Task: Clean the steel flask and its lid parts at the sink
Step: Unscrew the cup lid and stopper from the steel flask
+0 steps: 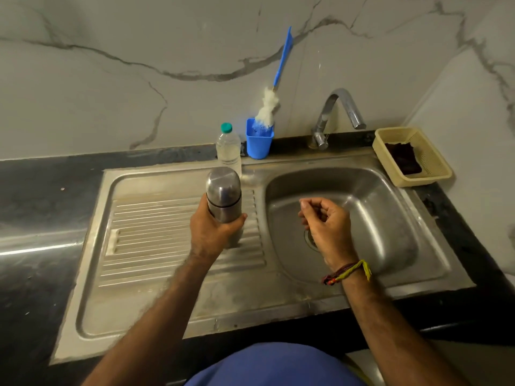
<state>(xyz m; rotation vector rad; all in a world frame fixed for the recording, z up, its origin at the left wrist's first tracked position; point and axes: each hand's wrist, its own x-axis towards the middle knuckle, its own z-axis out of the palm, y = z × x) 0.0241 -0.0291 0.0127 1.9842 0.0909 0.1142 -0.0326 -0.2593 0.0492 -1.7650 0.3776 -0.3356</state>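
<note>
Left grip: the steel flask (223, 195) is held upright by the left hand (213, 232), the fingers wrapped closed around its lower body, over the ribbed drainboard (156, 232) near the edge toward the basin.

Right grip: the right hand (324, 221) is kept over the basin (376, 218), fingers loosely curled; nothing is seen to be held in it.

Flask: a brushed steel cylinder with a domed cap, which is still fitted on; a seam is seen below the cap.

Progress: the task is judged to be at its start. The lid is not yet taken off, no water is seen running from the tap (338, 112), no foam is visible.

Left to do: opening, separating the lid parts, washing, rinsing.

Tools: a bottle brush (269, 107) with white fluffy head and blue handle is stood in a blue cup (259, 143) at the back edge of the counter, beside a clear plastic bottle (228, 150).

Right back corner: a cream perforated basket (434, 168) with a dark cloth (405, 161) inside.
</note>
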